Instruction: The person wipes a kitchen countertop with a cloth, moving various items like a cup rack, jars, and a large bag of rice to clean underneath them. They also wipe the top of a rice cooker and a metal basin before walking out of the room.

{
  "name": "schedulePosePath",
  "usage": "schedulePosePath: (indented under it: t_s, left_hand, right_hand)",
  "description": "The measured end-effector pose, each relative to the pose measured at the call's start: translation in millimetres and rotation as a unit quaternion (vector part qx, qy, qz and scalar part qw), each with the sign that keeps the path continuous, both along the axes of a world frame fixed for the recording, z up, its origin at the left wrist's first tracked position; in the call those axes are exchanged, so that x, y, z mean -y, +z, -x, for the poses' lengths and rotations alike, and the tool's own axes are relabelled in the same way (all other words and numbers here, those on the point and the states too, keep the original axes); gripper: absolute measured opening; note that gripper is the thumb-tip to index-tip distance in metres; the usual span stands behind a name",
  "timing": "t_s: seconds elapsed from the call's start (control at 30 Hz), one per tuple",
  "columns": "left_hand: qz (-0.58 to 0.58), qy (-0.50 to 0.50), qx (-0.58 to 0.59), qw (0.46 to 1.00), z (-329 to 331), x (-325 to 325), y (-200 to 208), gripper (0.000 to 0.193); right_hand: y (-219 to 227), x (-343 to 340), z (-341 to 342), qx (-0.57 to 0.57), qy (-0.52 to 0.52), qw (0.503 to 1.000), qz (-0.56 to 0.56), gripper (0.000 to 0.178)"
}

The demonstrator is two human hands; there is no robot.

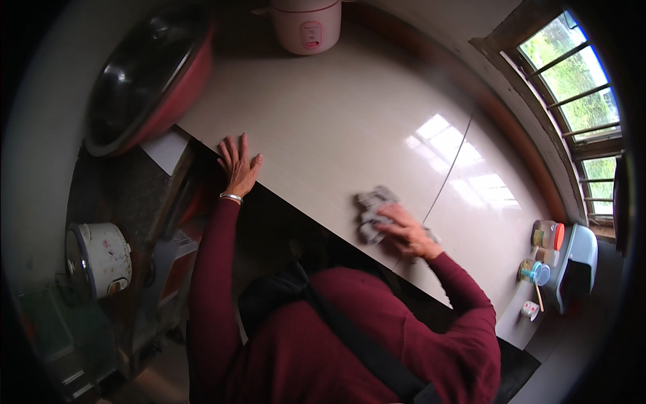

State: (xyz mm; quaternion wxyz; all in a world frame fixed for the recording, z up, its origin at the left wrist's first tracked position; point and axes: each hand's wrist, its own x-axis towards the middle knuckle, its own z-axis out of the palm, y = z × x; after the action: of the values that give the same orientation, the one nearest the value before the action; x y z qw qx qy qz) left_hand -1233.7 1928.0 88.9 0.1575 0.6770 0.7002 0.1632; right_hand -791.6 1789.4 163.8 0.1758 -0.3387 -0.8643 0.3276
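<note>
My right hand (406, 232) presses a crumpled grey cloth (374, 210) onto the pale tiled countertop (316, 128), close to its front edge. The fingers are bent over the cloth and slightly blurred. Farther left, my left hand (238, 163) lies flat with spread fingers on the edge of the same countertop, holding nothing. A silver bracelet (231, 198) circles that wrist. A dark seam crosses the counter just right of the cloth.
A pink rice cooker (307, 30) stands at the back. At the upper left a large red basin (158, 87) leans by the counter. Jars (535, 272), a small cup (530, 310) and a light blue container (577, 259) sit at the right. A white cooker (104, 259) is lower left.
</note>
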Motion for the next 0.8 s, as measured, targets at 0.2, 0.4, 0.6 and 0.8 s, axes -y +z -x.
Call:
schedulePosePath:
  t_s: [0.2,0.4,0.6,0.8]
  left_hand:
    - [0.034,-0.046,-0.027,0.998,3,-2,-4,0.08]
    - [0.056,-0.044,-0.045,0.996,5,-7,-2,0.081]
    - [0.074,-0.046,-0.068,0.994,8,-8,-1,0.081]
    - [0.077,-0.052,-0.064,0.994,10,-10,-6,0.082]
  right_hand:
    - [-27,-56,-51,0.071,-0.404,0.899,-0.155,0.051]
    - [-40,-106,84,0.044,-0.285,0.945,-0.153,0.068]
    - [-23,8,138,-0.037,-0.027,0.997,-0.06,0.036]
    - [18,125,21,-0.29,-0.436,0.82,0.23,0.023]
